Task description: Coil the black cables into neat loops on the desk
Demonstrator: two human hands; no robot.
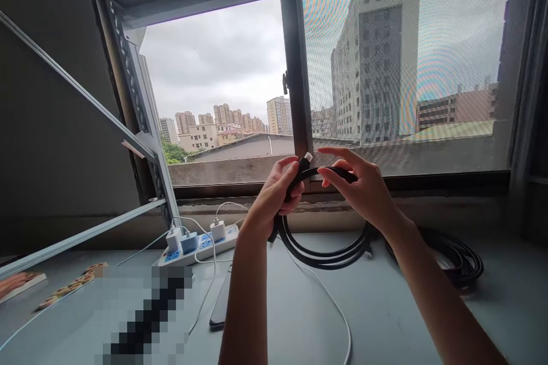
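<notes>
A black cable coil [325, 254] hangs in the air in front of the window, held up by both hands. My left hand [274, 197] is closed round the coil's left side, and the cable's plug end sticks up above its fingers. My right hand [363, 185] pinches the top of the coil between thumb and fingers, its index finger stretched out. The lower loops of the coil dangle just above the grey desk [385, 308].
A second black cable bundle [454, 256] lies on the desk at right. A white power strip [199, 242] with chargers and white wires sits at left, a dark phone [221, 302] beside them. A metal shelf frame [145, 142] stands at left.
</notes>
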